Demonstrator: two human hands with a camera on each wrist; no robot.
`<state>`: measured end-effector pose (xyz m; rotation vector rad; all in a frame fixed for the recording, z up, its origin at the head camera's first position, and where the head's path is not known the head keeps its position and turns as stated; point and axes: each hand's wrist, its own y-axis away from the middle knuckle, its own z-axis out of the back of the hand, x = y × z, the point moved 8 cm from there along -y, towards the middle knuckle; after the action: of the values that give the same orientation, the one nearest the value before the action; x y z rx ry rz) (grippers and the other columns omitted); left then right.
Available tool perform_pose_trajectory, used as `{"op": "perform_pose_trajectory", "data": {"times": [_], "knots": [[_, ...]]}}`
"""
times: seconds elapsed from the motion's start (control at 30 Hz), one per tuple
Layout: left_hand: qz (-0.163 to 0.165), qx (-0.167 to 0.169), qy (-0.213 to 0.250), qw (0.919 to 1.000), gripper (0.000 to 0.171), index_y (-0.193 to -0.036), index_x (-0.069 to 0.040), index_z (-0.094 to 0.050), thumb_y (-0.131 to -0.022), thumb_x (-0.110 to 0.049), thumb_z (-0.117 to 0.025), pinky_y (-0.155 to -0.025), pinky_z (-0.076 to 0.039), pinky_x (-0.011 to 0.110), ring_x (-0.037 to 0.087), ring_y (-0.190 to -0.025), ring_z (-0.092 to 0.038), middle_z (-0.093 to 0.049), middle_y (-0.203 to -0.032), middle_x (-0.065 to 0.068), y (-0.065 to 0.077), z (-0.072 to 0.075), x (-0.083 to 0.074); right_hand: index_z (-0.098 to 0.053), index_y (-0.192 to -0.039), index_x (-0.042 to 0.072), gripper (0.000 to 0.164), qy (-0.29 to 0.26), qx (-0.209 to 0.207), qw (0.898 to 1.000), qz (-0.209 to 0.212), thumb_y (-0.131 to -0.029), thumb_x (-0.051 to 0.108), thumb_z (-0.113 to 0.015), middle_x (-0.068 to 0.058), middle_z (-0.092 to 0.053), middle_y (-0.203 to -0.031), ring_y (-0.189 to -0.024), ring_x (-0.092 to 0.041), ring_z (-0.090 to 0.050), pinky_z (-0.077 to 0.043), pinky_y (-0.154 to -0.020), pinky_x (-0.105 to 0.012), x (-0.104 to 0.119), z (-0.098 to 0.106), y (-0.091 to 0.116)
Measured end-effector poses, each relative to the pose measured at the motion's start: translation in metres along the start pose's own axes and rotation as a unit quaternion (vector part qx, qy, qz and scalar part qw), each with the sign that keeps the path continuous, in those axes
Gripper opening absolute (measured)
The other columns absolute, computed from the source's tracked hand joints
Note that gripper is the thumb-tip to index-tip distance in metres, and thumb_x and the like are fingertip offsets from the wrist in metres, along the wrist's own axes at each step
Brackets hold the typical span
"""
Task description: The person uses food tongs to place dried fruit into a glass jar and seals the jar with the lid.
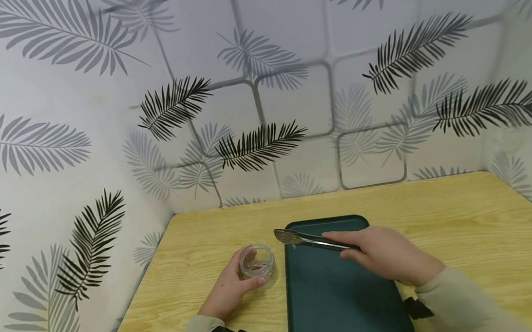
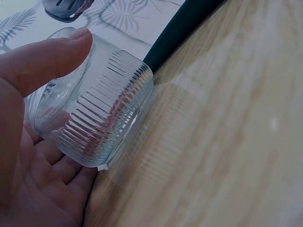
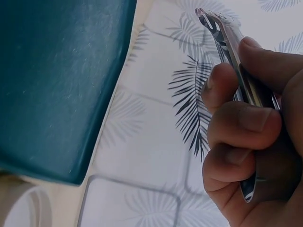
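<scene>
My left hand [image 1: 230,287] grips a small clear glass jar [image 1: 269,275] at the left side of the dark green tray. Ribbed walls show on the jar [image 2: 106,101] in the left wrist view, with reddish-brown bits low inside and its base close to the tabletop. Over the tray, my right hand [image 1: 388,255] holds metal tongs [image 1: 315,239], their slotted head pointing left toward the jar. Fingers wrap the handles of the tongs [image 3: 232,52] in the right wrist view, and the two arms lie near each other. Whether the tips pinch something small, I cannot tell.
The dark green tray [image 1: 335,295] lies lengthwise on the wood-grain table [image 1: 459,214]. A white round rim [image 3: 41,203] shows beside the tray in the right wrist view. Behind the table stands a wall [image 1: 294,174] with a leaf pattern.
</scene>
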<state>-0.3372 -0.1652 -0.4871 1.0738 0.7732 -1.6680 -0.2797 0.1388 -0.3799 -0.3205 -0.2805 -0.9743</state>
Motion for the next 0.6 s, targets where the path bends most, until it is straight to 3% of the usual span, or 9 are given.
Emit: {"op": "perform_pose_trajectory", "data": {"times": [0.37, 0.6], "knots": [[-0.010, -0.008, 0.000, 0.9999, 0.084, -0.154, -0.024, -0.039, -0.084, -0.032, -0.084, -0.115, -0.027, 0.056, 0.027, -0.143, -0.038, -0.047, -0.152, 0.004, -0.001, 0.003, -0.002, -0.052, -0.149, 0.033, 0.051, 0.001, -0.015, 0.998, 0.068, -0.100, 0.038, -0.063, 0.019, -0.048, -0.060, -0.044, -0.004, -0.035, -0.032, -0.046, -0.026, 0.046, -0.003, -0.033], [0.004, -0.009, -0.012, 0.9999, 0.084, -0.153, -0.025, -0.040, -0.083, -0.037, -0.084, -0.114, -0.028, 0.059, 0.029, -0.142, -0.039, -0.052, -0.146, 0.005, -0.002, 0.000, 0.000, -0.048, -0.152, 0.031, 0.053, 0.012, 0.013, 0.999, 0.051, -0.101, 0.039, -0.061, 0.016, -0.047, -0.055, -0.043, -0.005, -0.042, -0.037, -0.047, -0.027, 0.053, -0.019, -0.043]]}}
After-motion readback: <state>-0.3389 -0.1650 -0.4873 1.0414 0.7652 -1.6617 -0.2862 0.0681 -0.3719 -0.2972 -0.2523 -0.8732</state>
